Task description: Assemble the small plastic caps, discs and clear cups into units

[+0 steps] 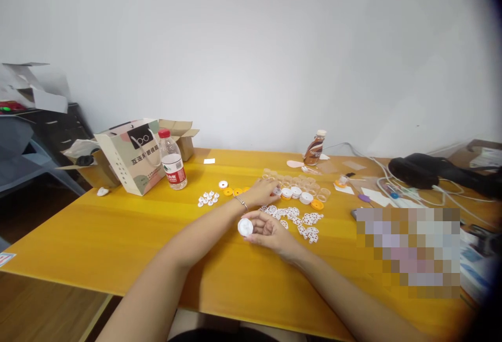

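Near the front middle of the table, my right hand (266, 233) pinches a white round disc (245, 227) between thumb and fingers, its face toward me. My left hand (263, 192), with a bracelet at the wrist, reaches across in front of it. Its curled fingers are on another white disc (276, 192) at the end of a row; the grip is partly hidden. White and orange discs (306, 198) continue that row to the right. Clear plastic cups (306, 182) stand behind it. White openwork pieces (297, 221) lie in front, and small white knobbed pieces (208, 198) are to the left.
A water bottle (172, 161), a paper bag (135, 159) and a cardboard box (182, 138) stand at the back left. A brown drink bottle (314, 149) is by the wall. Cables (378, 167) and a black object (423, 171) lie at right, behind a blurred-out area.
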Demonstrator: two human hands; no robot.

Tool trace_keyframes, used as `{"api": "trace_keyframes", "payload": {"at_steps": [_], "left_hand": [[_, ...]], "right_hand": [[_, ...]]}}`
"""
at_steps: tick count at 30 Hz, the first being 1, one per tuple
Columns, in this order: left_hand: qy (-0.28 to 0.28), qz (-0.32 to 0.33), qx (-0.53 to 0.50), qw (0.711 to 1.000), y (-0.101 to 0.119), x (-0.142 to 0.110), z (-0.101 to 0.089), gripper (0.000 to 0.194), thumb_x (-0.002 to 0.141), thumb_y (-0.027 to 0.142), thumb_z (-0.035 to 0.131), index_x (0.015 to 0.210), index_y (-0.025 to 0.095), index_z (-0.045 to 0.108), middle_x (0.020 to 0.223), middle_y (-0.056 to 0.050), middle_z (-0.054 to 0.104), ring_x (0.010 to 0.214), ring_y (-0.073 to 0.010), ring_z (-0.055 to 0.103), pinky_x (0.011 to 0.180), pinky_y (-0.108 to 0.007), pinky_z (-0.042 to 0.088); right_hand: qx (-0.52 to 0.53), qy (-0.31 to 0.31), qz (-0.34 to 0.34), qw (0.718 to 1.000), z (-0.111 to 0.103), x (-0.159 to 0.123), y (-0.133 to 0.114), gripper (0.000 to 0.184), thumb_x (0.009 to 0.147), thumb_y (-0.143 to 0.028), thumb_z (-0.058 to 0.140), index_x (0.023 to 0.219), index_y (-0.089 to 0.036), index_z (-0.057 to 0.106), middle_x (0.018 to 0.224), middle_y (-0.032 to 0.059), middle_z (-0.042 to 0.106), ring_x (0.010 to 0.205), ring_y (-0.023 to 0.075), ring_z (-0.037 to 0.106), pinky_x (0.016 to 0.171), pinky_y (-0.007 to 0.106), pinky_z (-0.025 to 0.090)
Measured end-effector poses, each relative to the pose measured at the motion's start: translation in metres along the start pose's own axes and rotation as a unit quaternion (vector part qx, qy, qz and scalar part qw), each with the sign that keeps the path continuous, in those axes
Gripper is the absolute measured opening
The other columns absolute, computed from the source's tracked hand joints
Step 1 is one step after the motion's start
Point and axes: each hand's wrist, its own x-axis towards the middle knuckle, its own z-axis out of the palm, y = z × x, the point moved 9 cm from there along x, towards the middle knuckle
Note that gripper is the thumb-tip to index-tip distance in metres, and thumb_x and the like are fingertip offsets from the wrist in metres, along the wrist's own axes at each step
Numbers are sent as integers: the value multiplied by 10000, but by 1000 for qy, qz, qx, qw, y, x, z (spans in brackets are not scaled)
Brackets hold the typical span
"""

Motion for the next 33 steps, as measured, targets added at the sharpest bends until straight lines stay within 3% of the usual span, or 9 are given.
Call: {"api": "trace_keyframes", "payload": {"at_steps": [4,12,17,22,25,27,29,33], "left_hand": [[6,-24,5,1000,-5,3,2,212,799,305,457,970,185,496,1002,-60,578,965,-211,496,841,-354,316],[19,-102,33,994,-39,-28,-20,276,774,299,448,1024,185,475,1022,-66,563,952,-237,481,839,-388,290],[14,-47,15,999,-22,-23,-14,301,771,364,480,1032,214,499,1107,-46,524,1029,-221,436,863,-364,272],[8,0,-23,1000,-4,-8,-1,128,755,239,530,860,186,580,1056,-41,554,1057,-224,422,895,-369,239],[25,-12,-37,999,-6,-8,-8,91,776,229,509,811,178,577,1068,-41,554,1069,-211,421,905,-373,253],[53,-27,-101,993,-10,-17,-21,108,782,258,509,807,168,564,1088,-49,546,1071,-196,429,904,-348,284],[83,-55,-241,965,-19,-34,-35,138,774,285,522,806,154,551,1047,-60,562,1021,-175,472,864,-300,340],[96,-119,-490,858,-36,-85,-44,242,725,349,587,838,138,548,870,-40,583,828,-133,536,755,-243,393]], "right_hand": [[-8,5,-3,1000,-4,1,0,370,640,-193,684,972,-231,524,900,7,615,812,108,573,747,247,447],[-12,6,-3,1000,-5,5,5,422,615,-217,710,989,-212,515,884,19,617,788,111,577,737,259,447],[-15,11,-3,1000,-6,4,5,398,620,-211,706,975,-225,525,877,7,617,788,108,575,743,252,440],[-13,10,-3,1000,-6,3,4,366,634,-210,691,963,-233,534,884,5,618,802,120,572,725,242,444],[-19,11,-3,1000,-6,3,4,384,626,-213,697,970,-224,528,876,8,618,790,120,576,718,247,448],[-26,13,-2,1000,-7,3,5,402,619,-223,703,978,-220,521,872,11,619,781,120,579,722,258,450],[-37,14,-4,999,-8,4,5,407,622,-240,699,985,-219,518,878,16,621,788,123,582,741,273,448],[-60,30,-8,998,-11,6,5,393,629,-259,690,982,-220,521,878,19,625,794,126,584,770,290,437]]}}
